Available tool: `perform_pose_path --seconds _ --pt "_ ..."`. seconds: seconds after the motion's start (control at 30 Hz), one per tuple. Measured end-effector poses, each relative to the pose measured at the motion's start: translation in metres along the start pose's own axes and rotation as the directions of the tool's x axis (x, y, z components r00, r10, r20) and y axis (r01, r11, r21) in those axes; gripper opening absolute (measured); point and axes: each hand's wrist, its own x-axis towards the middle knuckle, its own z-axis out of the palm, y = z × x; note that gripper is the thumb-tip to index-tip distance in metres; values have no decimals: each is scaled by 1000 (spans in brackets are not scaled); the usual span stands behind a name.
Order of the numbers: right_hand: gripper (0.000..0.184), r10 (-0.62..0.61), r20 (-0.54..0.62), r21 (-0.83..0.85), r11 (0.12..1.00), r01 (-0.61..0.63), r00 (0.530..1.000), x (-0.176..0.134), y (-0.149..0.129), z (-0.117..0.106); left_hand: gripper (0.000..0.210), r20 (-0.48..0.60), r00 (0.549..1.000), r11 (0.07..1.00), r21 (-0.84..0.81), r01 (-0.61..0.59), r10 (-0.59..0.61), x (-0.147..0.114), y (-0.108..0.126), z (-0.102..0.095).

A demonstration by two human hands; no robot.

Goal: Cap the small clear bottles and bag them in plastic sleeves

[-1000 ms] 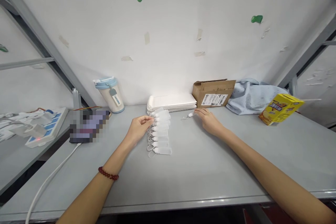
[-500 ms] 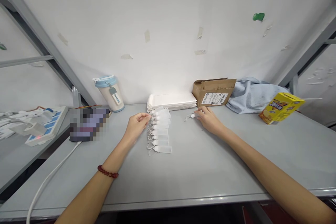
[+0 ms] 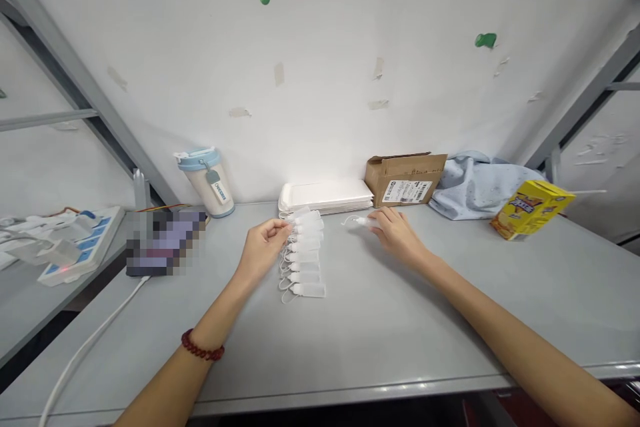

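Several small translucent white tubes (image 3: 309, 290), each with a thin looped cord at its left end, lie in a column on the grey table (image 3: 400, 340). At the upper left of this column is my left hand (image 3: 266, 243), thumb and forefinger pinched together by the cords. Whether a cord is caught in that pinch I cannot make out. To the right, my right hand (image 3: 399, 232) has its fingers closed on another white tube (image 3: 369, 221), whose cord end points left. That tube is held just over or on the table, partly hidden by the fingers.
Against the wall stand a blue-lidded cup (image 3: 207, 183), a stack of flat white packets (image 3: 327, 195) and a cardboard box (image 3: 407, 180). A pale blue cloth (image 3: 475, 187) and a yellow carton (image 3: 531, 209) are at right. Left are a phone (image 3: 170, 240) with a cable and a power strip (image 3: 83, 250).
The tube in my right hand has come further into view, and that hand has shifted slightly right. My left hand has moved slightly right and down at the cords. The view has tilted a little.
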Motion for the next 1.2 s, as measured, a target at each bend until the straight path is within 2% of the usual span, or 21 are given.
perform_pose_path --seconds 0.17,0.4,0.53,0.7,0.8,1.0,1.2 --pt "15 -154 -155 52 985 164 976 -4 -28 -12 28 114 992 998 45 -50 45 -13 11 9" --pt "16 -258 -233 54 959 278 937 -9 -55 -21 29 273 961 991 115 -74 40 -29 19 21" --pt "16 -275 -254 61 952 299 927 -10 -61 -24 23 290 956 990 115 -87 50 -31 21 24" --pt "17 -282 -258 129 938 323 924 -11 -66 -26 26 301 951 997 -10 72 -66 -31 22 27" --pt "17 -287 -232 187 924 333 929 -12 -67 -25 27 326 940 988 -87 130 -95 -32 22 28" --pt "15 -272 -228 210 924 320 935 -13 -68 -25 26 292 951 979 -143 144 -97 -31 22 27" --pt "16 -289 -247 201 918 341 925 -14 -72 -25 25 325 938 975 -142 172 -118 -32 22 27"
